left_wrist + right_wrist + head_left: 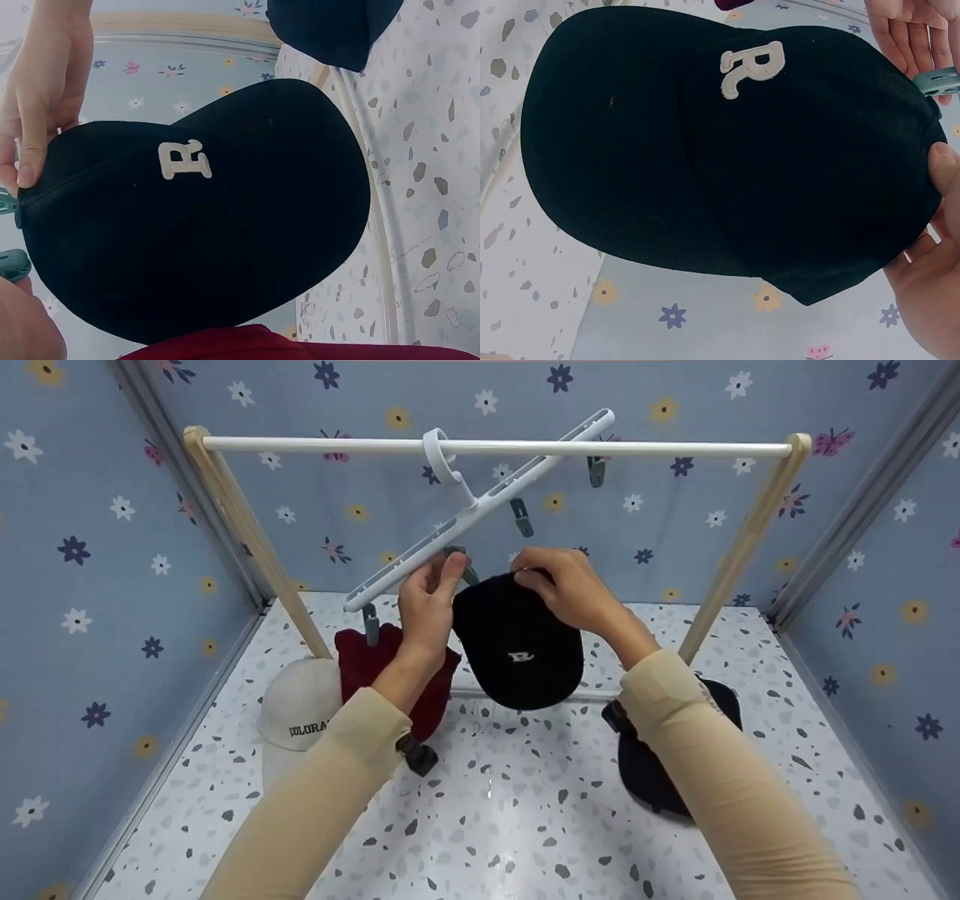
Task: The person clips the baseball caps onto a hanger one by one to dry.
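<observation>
Head | right hand (568, 589) pinching black cap (517, 660) that hangs below it | left hand (427, 607) pinching green clip (470, 575) | white hanger (487, 502) above left hand

Layout: rack, hanger and four caps before you.
Ahead, your rail (315, 445) spans the left upright (255, 536) to the right upright (742, 555); the hanger (480, 514) hooks over it, low end left. The centre cap (517, 622) lies between your left hand (429, 611), at the second clip (469, 576), and your right hand (576, 591). Left of it, the neighbouring cap (360, 671) meets the lowest clip (370, 626); the leftmost cap (296, 697) sits beyond. The right-hand cap (646, 776) rests on the base surface (510, 825), partly beneath your right forearm (720, 780).
</observation>
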`<move>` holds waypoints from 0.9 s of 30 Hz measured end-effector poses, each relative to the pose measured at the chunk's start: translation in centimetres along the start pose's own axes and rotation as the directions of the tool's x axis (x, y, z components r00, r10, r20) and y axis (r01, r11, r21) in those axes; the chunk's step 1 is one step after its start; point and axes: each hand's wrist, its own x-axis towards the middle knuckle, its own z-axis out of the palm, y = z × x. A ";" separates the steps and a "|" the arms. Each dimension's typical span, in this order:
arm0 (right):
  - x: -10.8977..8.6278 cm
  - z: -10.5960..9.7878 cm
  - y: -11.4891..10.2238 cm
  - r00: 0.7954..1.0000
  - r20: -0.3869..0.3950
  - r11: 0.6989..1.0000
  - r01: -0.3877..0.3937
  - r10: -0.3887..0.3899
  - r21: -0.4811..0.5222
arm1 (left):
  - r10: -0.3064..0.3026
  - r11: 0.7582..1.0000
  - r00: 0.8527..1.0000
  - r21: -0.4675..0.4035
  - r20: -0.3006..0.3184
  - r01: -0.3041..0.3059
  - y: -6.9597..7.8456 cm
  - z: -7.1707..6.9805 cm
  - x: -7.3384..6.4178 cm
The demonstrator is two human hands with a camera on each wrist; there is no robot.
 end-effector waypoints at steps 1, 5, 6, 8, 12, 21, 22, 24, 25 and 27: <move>0.0 0.0 0.0 1.000 0.001 1.000 0.004 -0.004 0.002 | 0.003 1.000 1.000 -0.005 0.002 -0.003 0.0 0.0 0.0; 0.0 0.2 0.1 1.000 -0.007 1.000 0.027 -0.027 0.014 | 0.006 1.000 1.000 -0.007 0.003 -0.006 0.0 0.0 0.0; 0.0 0.2 0.0 0.999 -0.009 0.999 0.036 -0.035 0.016 | 0.009 1.000 1.000 -0.009 0.003 -0.009 0.0 0.0 0.1; 0.1 0.3 0.0 0.999 -0.013 0.999 0.048 -0.048 0.018 | 0.013 1.000 1.000 -0.010 0.001 -0.013 0.0 0.0 0.2; 0.1 0.5 -0.1 0.999 -0.017 0.999 0.051 -0.051 0.007 | 0.013 1.000 1.000 -0.014 -0.004 -0.013 0.1 0.1 0.2; 0.1 1.2 -0.3 0.998 -0.044 0.999 0.048 -0.048 -0.004 | 0.021 1.000 1.000 -0.021 -0.014 -0.021 0.3 0.1 0.4; 0.1 1.3 -0.4 0.998 -0.049 0.999 0.047 -0.047 -0.002 | 0.021 1.000 1.000 -0.022 -0.014 -0.021 0.3 0.1 0.5; 0.1 1.4 -0.5 0.997 -0.058 0.999 0.044 -0.043 0.001 | 0.015 1.000 1.000 -0.019 -0.013 -0.015 0.3 0.0 0.5; 0.1 1.5 -0.6 0.997 -0.062 0.999 0.040 -0.040 0.002 | 0.010 1.000 1.000 -0.017 -0.014 -0.010 0.3 0.0 0.5; 0.1 1.6 -0.8 0.997 -0.073 0.999 0.033 -0.032 0.002 | 0.002 1.000 1.000 -0.015 -0.018 -0.002 0.3 0.0 0.6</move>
